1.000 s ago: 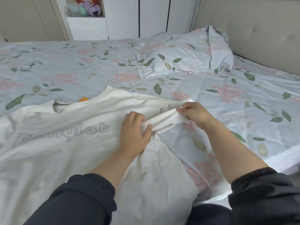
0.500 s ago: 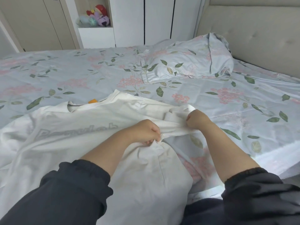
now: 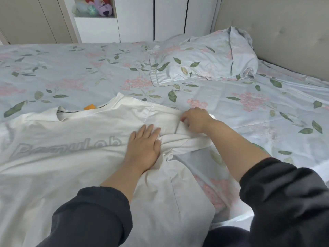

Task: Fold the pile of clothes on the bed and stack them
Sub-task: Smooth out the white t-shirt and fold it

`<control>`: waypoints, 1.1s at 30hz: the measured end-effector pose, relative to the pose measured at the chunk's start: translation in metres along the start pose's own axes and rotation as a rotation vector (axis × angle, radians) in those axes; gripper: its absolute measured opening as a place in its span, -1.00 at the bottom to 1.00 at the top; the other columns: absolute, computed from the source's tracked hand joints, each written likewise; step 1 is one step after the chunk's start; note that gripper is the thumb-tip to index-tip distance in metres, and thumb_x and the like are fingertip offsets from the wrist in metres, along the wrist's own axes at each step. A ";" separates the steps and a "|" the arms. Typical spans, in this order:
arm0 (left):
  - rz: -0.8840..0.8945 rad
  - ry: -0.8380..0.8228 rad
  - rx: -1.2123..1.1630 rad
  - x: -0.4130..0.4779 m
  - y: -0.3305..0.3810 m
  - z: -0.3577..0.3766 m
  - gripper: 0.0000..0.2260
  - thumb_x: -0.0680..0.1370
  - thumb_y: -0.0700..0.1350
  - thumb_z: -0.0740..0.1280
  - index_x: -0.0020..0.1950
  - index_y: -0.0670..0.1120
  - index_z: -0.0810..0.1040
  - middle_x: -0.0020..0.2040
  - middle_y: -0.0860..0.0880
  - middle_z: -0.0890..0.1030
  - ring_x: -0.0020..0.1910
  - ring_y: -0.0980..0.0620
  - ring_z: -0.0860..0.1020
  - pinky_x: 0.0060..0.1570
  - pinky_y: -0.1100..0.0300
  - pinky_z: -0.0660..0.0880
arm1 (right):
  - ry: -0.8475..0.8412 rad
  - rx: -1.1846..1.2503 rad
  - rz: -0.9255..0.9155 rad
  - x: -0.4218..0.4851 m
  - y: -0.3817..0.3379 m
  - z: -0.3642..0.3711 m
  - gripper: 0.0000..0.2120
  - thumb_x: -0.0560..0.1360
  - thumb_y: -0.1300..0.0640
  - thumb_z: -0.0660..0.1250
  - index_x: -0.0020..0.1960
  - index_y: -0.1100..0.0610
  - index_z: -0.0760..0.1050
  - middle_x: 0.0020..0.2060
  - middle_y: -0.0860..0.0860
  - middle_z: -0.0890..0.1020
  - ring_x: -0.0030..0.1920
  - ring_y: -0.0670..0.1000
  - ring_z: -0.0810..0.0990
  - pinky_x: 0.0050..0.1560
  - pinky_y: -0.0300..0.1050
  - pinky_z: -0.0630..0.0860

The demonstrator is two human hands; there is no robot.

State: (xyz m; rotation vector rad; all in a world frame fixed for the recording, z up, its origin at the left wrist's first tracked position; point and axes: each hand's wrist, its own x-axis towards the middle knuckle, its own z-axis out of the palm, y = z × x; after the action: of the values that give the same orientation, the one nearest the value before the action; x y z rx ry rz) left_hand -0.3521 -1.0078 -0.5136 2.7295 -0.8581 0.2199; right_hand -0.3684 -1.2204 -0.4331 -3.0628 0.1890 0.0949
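- The left hand (image 3: pixel 144 147) lies flat, fingers straight and together, pressing down on the chest of the white T-shirt (image 3: pixel 71 157) just beside the end of its grey lettering.
- The right hand (image 3: pixel 195 120), at about 1 o'clock from the left, has its fingers curled into the cloth and pinches the sleeve (image 3: pixel 185 138), which is bunched and turned in across the shirt's body.
- The T-shirt is spread front-up on the near part of the bed (image 3: pixel 71 68). Its collar (image 3: pixel 71 113) is at 11 o'clock from the hands and its hem runs down to 6 o'clock, out of the frame.
- The cloth looks thin, light and limp. It creases wherever it is gathered, so it will likely sag and slide if lifted by one point.
- Judged from this, the best holds are the seams: the shoulder seam and the sleeve cuff now, then the side seam and hem, with a flat palm pinning the fold line.
- The soft mattress probably gives little support for a crisp edge, so smoothing after each fold seems wise.
- An orange tag (image 3: pixel 89 106) peeks out at the collar.
- A flowered pillow (image 3: pixel 204 61) lies at 1 o'clock, well apart from the shirt.
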 end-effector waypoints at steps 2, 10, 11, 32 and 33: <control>0.007 0.012 -0.015 0.002 0.000 0.000 -0.53 0.59 0.08 -0.08 0.51 0.10 0.19 0.55 0.08 0.13 0.52 0.06 0.02 0.42 0.05 -0.03 | -0.107 -0.020 -0.043 0.008 0.004 -0.003 -0.75 0.48 0.29 0.18 0.08 0.09 0.52 0.09 0.01 0.55 0.16 0.11 0.47 0.03 -0.13 0.32; 0.003 0.031 -0.112 0.003 -0.002 0.002 -0.54 0.60 0.12 0.00 0.51 0.14 0.15 0.56 0.10 0.07 0.53 0.12 -0.03 0.45 0.06 -0.08 | 0.493 -0.374 -0.192 -0.021 0.059 0.005 -0.90 0.34 0.37 0.19 -0.24 0.30 0.48 -0.23 0.22 0.51 -0.18 0.20 0.53 -0.24 -0.01 0.37; 0.003 0.021 -0.107 0.004 -0.001 0.003 -0.55 0.60 0.12 0.00 0.51 0.14 0.18 0.55 0.10 0.08 0.53 0.12 -0.03 0.45 0.05 -0.09 | 0.341 -0.443 -0.121 -0.026 0.069 0.014 -0.85 0.38 0.37 0.19 -0.13 0.28 0.51 -0.09 0.21 0.52 -0.03 0.20 0.50 -0.09 0.02 0.35; -0.033 -0.064 -0.333 -0.003 0.003 -0.016 -0.61 0.61 0.04 0.15 0.44 0.12 0.34 0.54 0.10 0.15 0.52 0.15 0.02 0.45 0.13 -0.12 | 0.126 0.472 0.516 -0.088 0.017 0.012 -0.53 0.53 -0.13 0.23 -0.41 0.16 0.31 -0.39 0.06 0.41 -0.23 0.10 0.40 -0.25 -0.11 0.30; -0.062 -0.042 -0.410 -0.006 0.008 -0.019 -0.63 0.60 0.01 0.18 0.42 0.07 0.38 0.51 0.07 0.21 0.51 0.10 0.08 0.46 0.12 -0.06 | 0.072 0.414 0.512 -0.085 0.012 0.013 -0.49 0.49 -0.26 0.22 -0.42 0.11 0.29 -0.38 0.04 0.41 -0.17 0.10 0.40 -0.18 -0.10 0.31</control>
State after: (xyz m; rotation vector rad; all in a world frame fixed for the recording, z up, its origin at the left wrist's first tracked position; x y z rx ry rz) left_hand -0.3630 -1.0049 -0.4948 2.3781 -0.7333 -0.0257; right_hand -0.4548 -1.2213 -0.4417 -2.5394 0.8720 -0.0258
